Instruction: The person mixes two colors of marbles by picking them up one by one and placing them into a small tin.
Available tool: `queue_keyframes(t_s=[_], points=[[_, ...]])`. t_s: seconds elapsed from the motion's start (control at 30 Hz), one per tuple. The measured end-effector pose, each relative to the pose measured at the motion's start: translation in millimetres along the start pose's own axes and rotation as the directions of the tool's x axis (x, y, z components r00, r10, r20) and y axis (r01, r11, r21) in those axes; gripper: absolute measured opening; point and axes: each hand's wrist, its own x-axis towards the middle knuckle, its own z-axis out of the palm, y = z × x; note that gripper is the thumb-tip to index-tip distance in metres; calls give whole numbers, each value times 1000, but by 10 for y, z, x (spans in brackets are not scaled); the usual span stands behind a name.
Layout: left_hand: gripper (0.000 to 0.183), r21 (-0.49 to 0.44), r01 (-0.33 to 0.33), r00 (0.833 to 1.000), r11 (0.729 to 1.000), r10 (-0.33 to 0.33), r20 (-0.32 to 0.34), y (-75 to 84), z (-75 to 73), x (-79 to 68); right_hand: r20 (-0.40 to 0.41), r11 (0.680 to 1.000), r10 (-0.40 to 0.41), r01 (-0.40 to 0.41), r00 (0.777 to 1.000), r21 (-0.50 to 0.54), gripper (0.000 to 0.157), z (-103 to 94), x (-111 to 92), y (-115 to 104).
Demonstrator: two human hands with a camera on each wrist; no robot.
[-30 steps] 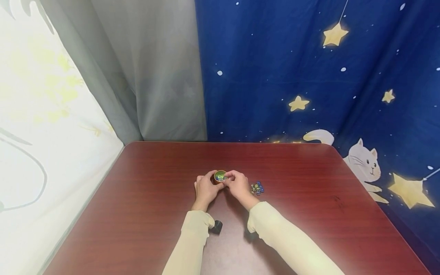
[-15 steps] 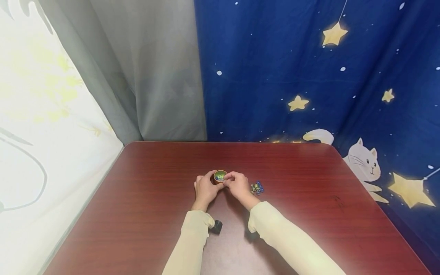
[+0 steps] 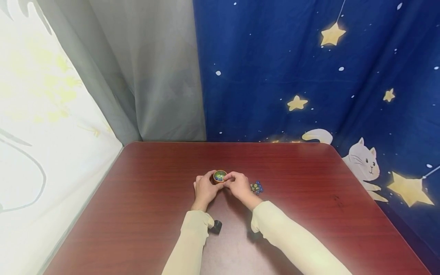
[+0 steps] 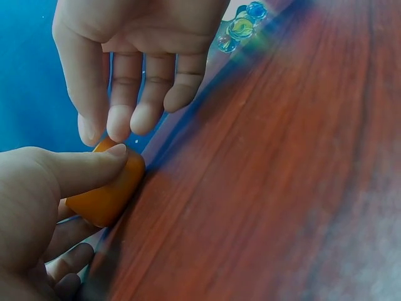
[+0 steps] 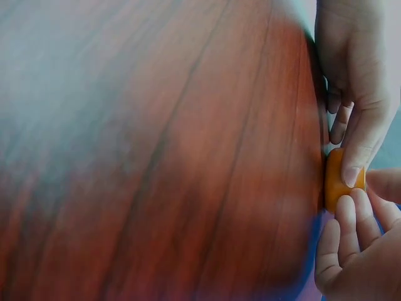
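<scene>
My left hand point(image 3: 206, 189) holds a small orange cup point(image 4: 106, 194) on the table, thumb on the near side and fingers round it. Inside its green interior lie several glass marbles point(image 3: 220, 178). Over the cup's right rim is my right hand point(image 3: 238, 186), its thumb and forefinger tips close together; whether a marble is between them is hidden. Beside the right hand, a cluster of blue and yellow marbles point(image 3: 258, 187) rests on the table. In the right wrist view, the right fingertips point(image 5: 346, 207) come up to the cup's side.
The reddish-brown wooden table point(image 3: 154, 172) reaches back to a grey curtain point(image 3: 168, 76) and a blue starry curtain point(image 3: 254, 76). A black device point(image 3: 216, 227) shows at the left cuff. White cloth point(image 3: 51, 152) hangs along the left.
The right forearm has shifted slightly to the right, while the fingertips stay at the cup's rim. The left hand and cup keep their place.
</scene>
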Motion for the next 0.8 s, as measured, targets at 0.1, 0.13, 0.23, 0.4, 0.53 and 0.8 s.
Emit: queue_keyframes(t_s=[0.1, 0.13, 0.23, 0.4, 0.53, 0.8], points=[[66, 15, 10, 1000, 1000, -10, 11, -3, 7, 10, 7, 1000, -5, 5, 1000, -1, 8, -22, -4, 6], [67, 20, 12, 1000, 1000, -12, 13, -5, 11, 13, 10, 1000, -8, 8, 1000, 1, 8, -30, -7, 8], [68, 23, 12, 1000, 1000, -12, 13, -1, 13, 16, 17, 1000, -6, 6, 1000, 1, 6, -54, -23, 12], [67, 24, 16, 1000, 1000, -16, 14, 3, 13, 17, 25, 1000, -14, 14, 1000, -7, 6, -82, -57, 11], [66, 25, 17, 1000, 1000, -17, 15, 0, 21, 15, 36, 1000, -28, 28, 999, -4, 6, -115, -79, 8], [67, 26, 36, 999, 999, -37, 32, 2, 25, 18, 44, 999, -51, 51, 998, -18, 5, -203, -101, 8]])
